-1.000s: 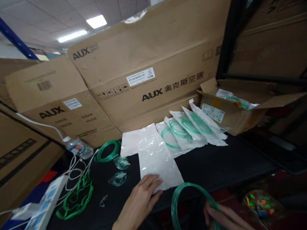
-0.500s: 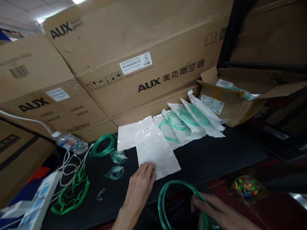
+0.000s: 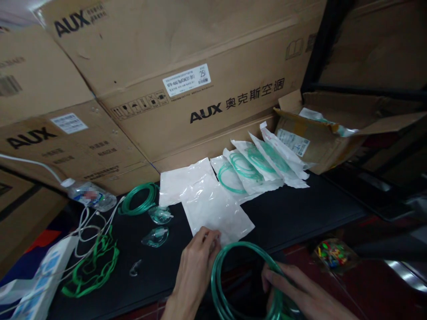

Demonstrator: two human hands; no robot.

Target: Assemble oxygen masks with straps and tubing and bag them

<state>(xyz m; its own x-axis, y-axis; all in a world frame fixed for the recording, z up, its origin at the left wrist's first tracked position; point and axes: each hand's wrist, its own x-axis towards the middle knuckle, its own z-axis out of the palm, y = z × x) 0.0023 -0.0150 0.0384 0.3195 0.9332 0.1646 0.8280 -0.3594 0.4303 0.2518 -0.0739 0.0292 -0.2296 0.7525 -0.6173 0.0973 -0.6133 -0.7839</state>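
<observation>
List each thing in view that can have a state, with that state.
Round green plastic tubing coil: looped, gripped by the right hand
White rectangular pouch: crinkled, near edge at the left hand; sealed or not, unclear
Clear plastic bottle: capped
Brown cardboard carton: flaps open, packages inside
Thin green straps: loose, tangled
White plastic power strip: on or off, unclear
Second green tubing coil: looped, unheld

The bottom edge crops the green coil (image 3: pixel 216 284) (slightly).
</observation>
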